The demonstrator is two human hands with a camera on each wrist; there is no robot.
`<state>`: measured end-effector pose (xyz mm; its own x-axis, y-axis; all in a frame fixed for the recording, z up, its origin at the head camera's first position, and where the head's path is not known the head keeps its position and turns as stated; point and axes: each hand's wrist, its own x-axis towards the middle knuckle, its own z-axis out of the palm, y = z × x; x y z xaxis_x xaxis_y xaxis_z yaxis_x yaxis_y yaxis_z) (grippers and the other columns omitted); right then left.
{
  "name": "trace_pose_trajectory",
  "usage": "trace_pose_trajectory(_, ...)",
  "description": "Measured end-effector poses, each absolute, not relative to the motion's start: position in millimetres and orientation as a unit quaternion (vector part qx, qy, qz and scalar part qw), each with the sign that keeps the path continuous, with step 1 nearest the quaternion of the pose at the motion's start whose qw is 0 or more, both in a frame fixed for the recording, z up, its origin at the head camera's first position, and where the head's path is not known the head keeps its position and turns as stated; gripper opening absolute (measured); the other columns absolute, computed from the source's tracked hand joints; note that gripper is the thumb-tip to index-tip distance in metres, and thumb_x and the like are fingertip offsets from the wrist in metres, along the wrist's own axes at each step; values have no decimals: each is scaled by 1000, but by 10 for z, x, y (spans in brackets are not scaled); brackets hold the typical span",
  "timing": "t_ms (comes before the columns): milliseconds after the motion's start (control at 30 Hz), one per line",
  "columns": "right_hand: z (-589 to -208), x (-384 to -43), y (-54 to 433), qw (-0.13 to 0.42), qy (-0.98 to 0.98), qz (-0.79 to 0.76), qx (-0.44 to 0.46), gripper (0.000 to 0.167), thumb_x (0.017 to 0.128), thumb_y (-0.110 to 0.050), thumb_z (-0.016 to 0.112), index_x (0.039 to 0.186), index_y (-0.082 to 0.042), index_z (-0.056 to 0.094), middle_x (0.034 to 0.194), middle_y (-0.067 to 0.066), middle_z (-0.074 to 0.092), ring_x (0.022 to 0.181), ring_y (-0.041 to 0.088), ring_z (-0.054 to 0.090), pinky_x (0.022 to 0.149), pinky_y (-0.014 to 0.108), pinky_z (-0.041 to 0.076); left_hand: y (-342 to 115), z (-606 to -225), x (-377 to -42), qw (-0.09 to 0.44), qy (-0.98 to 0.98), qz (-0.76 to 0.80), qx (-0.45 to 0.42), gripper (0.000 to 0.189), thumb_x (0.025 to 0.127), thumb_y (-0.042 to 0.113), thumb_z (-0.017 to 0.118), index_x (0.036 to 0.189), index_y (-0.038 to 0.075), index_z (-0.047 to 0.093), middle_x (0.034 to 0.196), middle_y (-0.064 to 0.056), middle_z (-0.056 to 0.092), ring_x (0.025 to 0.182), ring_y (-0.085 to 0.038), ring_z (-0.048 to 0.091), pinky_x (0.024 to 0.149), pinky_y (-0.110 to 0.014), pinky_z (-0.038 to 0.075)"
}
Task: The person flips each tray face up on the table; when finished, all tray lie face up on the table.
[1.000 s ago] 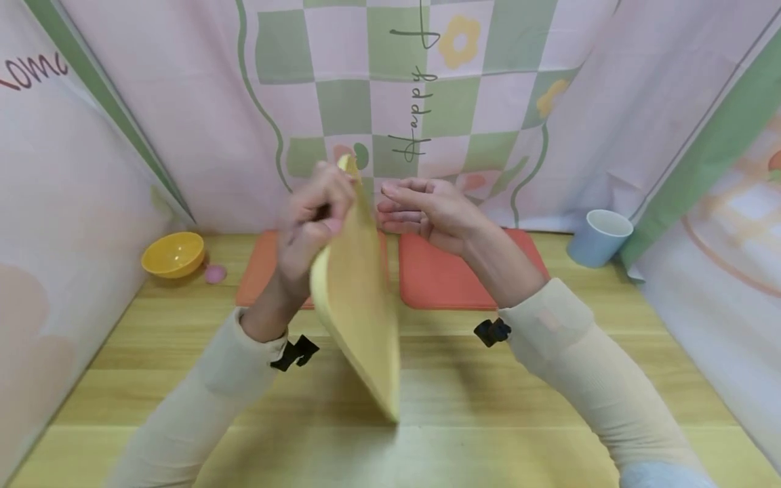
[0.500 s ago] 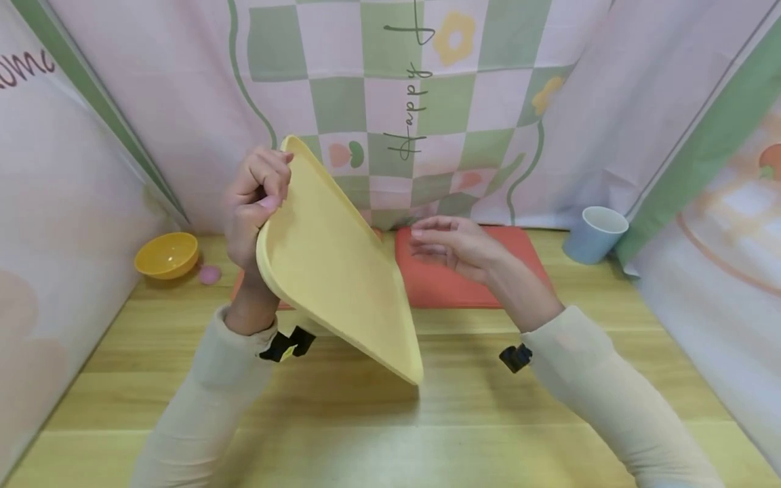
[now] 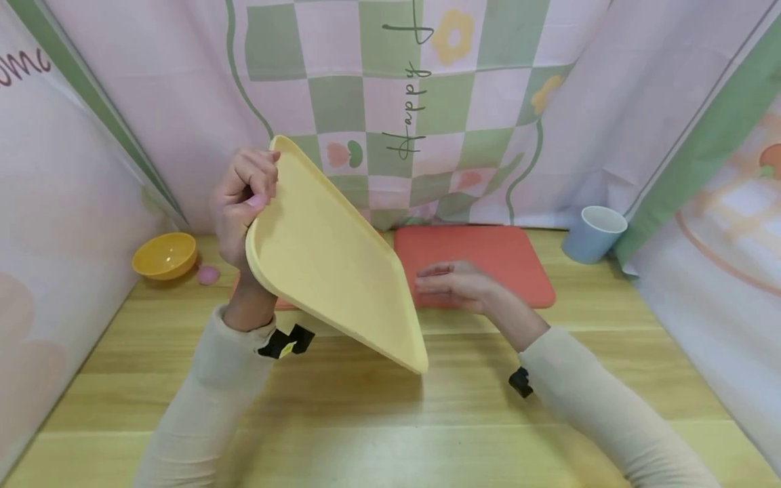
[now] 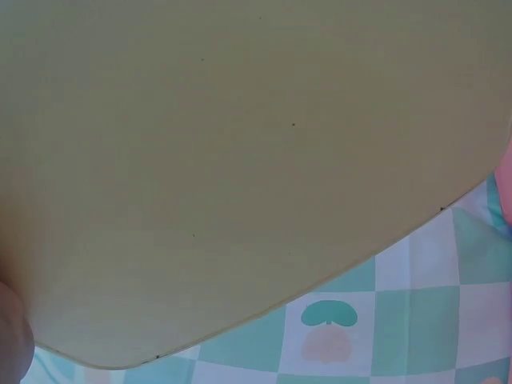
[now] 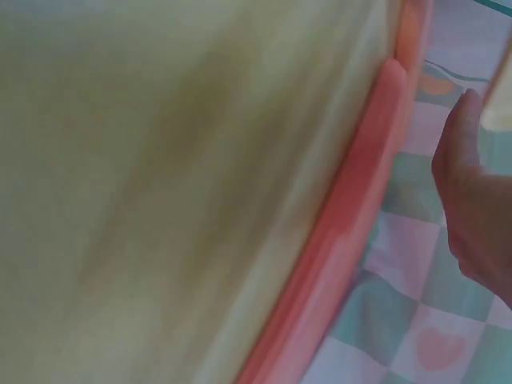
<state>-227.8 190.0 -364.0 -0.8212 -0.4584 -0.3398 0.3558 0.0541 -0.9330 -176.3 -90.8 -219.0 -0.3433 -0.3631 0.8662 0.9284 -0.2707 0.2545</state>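
My left hand (image 3: 244, 203) grips the left rim of a pale yellow tray (image 3: 332, 257), thumb on the near face and fingers curled round the edge. The tray is held tilted above the table, its upper face turned to the right. Its underside (image 4: 256, 160) fills most of the left wrist view. Close to the tray's lower right edge is my right hand (image 3: 457, 288), fingers fairly straight and holding nothing. In the right wrist view this hand (image 5: 484, 208) is beside a corner of the tray (image 5: 500, 104); a slim gap seems to part them.
A red tray (image 3: 488, 257) lies flat at the back of the wooden table (image 3: 390, 440). An orange-red one (image 3: 283, 305) is mostly hidden behind the yellow tray. At the left stand a yellow bowl (image 3: 165, 256) and a small pink object (image 3: 208, 274); at the right, a blue cup (image 3: 593, 235).
My left hand has moved left with the yellow tray, which has turned from nearly edge-on to show its face. My right hand has come down and slightly right, towards the tray's lower edge.
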Motion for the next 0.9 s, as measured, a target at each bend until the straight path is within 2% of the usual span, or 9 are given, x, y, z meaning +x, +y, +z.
trace_pose_trajectory(167, -3690, -2262, 1858, 325, 608, -721, -65, 51, 104, 3, 50, 148, 18, 30, 122, 18, 68, 108, 22, 69, 103, 44, 49, -917, -2174, -1744, 451, -391, -725, -344, 10, 67, -4, 26, 59, -1, 29, 64, -4, 37, 71, -18, 39, 96, -37, 37)
trace_pose_trajectory(367, -3718, -2252, 1826, 333, 613, -713, -71, 56, 103, 1, 53, 151, 14, 29, 128, 17, 65, 107, 22, 69, 95, 37, 55, -943, -2173, -1749, 451, -371, -731, -354, 9, 66, -4, 32, 59, -1, 30, 62, -6, 36, 71, -19, 40, 96, -37, 36)
trace_pose_trajectory(567, -3762, -2222, 1784, 337, 608, -716, -61, 67, 102, 1, 54, 157, 9, 16, 135, 18, 60, 107, 19, 69, 93, 34, 55, -956, -2188, -1773, 464, -368, -730, -343, 9, 66, -3, 33, 57, -1, 30, 62, -4, 36, 70, -18, 41, 95, -37, 37)
trace_pose_trajectory(767, -3703, -2190, 1893, 319, 613, -720, -58, 64, 102, 3, 53, 157, 9, 20, 127, 10, 65, 104, 19, 70, 94, 33, 55, -995, -2244, -1780, 465, -385, -722, -338, 9, 66, -2, 33, 58, -2, 30, 62, -6, 37, 70, -18, 42, 95, -36, 39)
trace_pose_trajectory(900, -3684, -2185, 2017, 306, 613, -727, -50, 65, 103, 3, 54, 157, 9, 19, 118, 6, 69, 103, 19, 71, 92, 33, 55, -1045, -2324, -1782, 437, -411, -726, -335, 6, 62, -2, 33, 61, -3, 39, 74, -8, 48, 82, -23, 48, 97, -37, 39)
